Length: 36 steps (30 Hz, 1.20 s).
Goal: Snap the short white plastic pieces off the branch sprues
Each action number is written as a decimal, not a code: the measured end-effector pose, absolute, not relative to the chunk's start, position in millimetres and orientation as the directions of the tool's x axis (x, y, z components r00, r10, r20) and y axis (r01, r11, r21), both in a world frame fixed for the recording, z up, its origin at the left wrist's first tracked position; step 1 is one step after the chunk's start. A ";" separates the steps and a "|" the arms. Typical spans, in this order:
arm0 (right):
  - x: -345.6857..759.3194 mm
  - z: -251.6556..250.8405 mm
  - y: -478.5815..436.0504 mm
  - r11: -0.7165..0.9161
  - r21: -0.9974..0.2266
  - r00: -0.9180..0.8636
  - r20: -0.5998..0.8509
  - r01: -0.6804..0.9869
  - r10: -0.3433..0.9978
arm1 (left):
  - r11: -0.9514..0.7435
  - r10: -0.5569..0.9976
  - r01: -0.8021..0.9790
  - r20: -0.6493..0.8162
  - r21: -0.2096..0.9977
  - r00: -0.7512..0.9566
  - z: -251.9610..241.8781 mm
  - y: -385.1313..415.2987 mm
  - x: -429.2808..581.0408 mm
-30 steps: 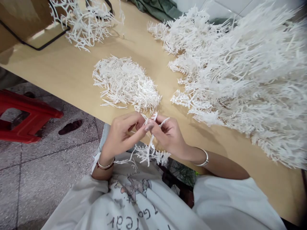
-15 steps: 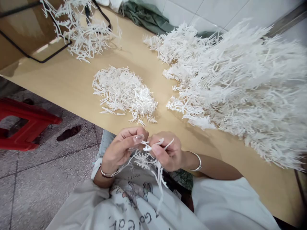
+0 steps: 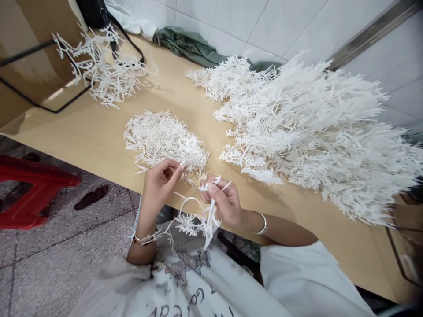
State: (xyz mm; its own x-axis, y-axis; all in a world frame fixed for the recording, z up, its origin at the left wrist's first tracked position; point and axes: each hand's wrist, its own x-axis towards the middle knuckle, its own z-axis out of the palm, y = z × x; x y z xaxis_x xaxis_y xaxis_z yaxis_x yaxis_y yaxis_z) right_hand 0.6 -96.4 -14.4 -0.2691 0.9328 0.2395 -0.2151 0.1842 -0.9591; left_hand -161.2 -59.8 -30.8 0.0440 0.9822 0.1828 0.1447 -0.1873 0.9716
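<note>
My right hand (image 3: 222, 199) is closed around a white branching plastic strand (image 3: 209, 215), whose thin, knobbly ends dangle below the fingers over my lap. Thumb and index finger of my left hand (image 3: 163, 178) are pinched together at the near edge of a small pile of short white plastic pieces (image 3: 161, 136). Whatever lies between those fingertips is too small to make out against the pile. A gap separates the two hands.
A large heap of white branching strands (image 3: 297, 119) covers the table's right side. A looser tangle (image 3: 114, 77) lies at the back left beside a black metal frame (image 3: 59, 110). Dark green cloth (image 3: 188, 46) runs along the tiled wall. A red stool (image 3: 36, 189) stands on the floor.
My left hand has moved away from my right hand, up and left to the small pile. My right hand stays nearly in place with its strand. The camera view has tilted upward slightly.
</note>
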 end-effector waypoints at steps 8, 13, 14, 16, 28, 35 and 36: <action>-0.3 -10.3 -81.8 0.020 -0.957 -0.129 0.060 -0.290 0.990 | -0.262 0.949 0.433 0.311 0.862 -0.045 -26.2 -55.9 -160.3; -2.0 -4.4 -80.5 0.037 -0.969 -0.168 0.080 -0.243 0.983 | -0.362 0.932 0.221 0.358 0.906 0.059 -12.1 -71.1 -167.3; -2.1 -2.6 -80.5 0.038 -0.970 -0.177 0.082 -0.238 0.981 | -0.362 0.929 0.171 0.340 0.916 0.146 -10.5 -74.2 -169.2; -2.0 1.1 -80.5 0.022 -0.971 -0.183 0.067 -0.238 0.981 | -0.326 0.899 0.098 0.277 0.940 0.339 -9.7 -80.2 -172.8; -0.1 30.2 -89.4 -0.343 -0.836 -0.443 -0.136 -0.430 0.886 | -0.403 0.774 0.130 0.262 0.906 0.577 -9.7 -114.1 -177.0; -10.6 50.4 -102.8 -0.312 -0.855 -0.491 -0.079 -0.414 0.868 | -0.310 0.706 0.071 0.179 0.948 0.685 -4.0 -122.9 -169.4; -10.9 51.7 -103.4 -0.296 -0.885 -0.520 -0.073 -0.360 0.851 | -0.248 0.704 0.034 0.156 0.968 0.693 -3.9 -125.9 -168.3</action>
State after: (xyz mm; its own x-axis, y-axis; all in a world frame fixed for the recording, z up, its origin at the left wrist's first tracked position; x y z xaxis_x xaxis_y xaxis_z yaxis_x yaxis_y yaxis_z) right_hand -10.9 -103.4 51.7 -0.5199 0.8511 -0.0732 -0.3603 -0.2962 -0.8846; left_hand -168.3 -125.9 -3.9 0.6925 0.7044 0.1558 0.0344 -0.2480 0.9682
